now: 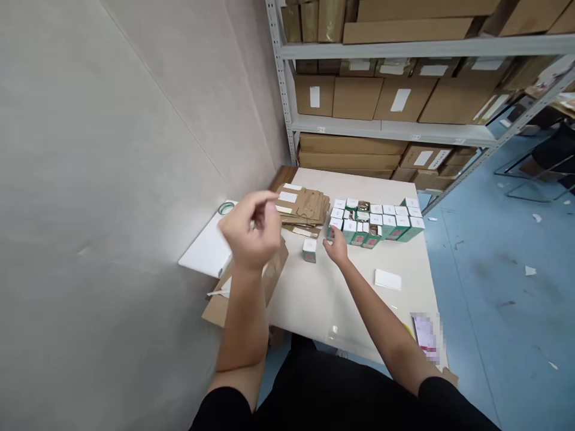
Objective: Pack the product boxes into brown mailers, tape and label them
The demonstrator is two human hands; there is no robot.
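Note:
My left hand (252,232) is raised above the table's left side, fingers curled loosely and partly blurred; I see nothing in it. My right hand (336,244) reaches forward to the near left corner of a block of small green-and-white boxes (376,221), its fingers touching or gripping the corner box. A single green-and-white box (309,249) stands apart on the white table (323,299), just left of my right hand. A stack of flat brown cardboard pieces (303,206) lies behind my left hand.
A white board (204,251) overhangs the table's left edge, with a tape roll (226,208) on it. A white card (387,279) and a blurred paper (426,336) lie at the right. Metal shelving (395,129) full of cartons stands behind. Wall at left, blue floor at right.

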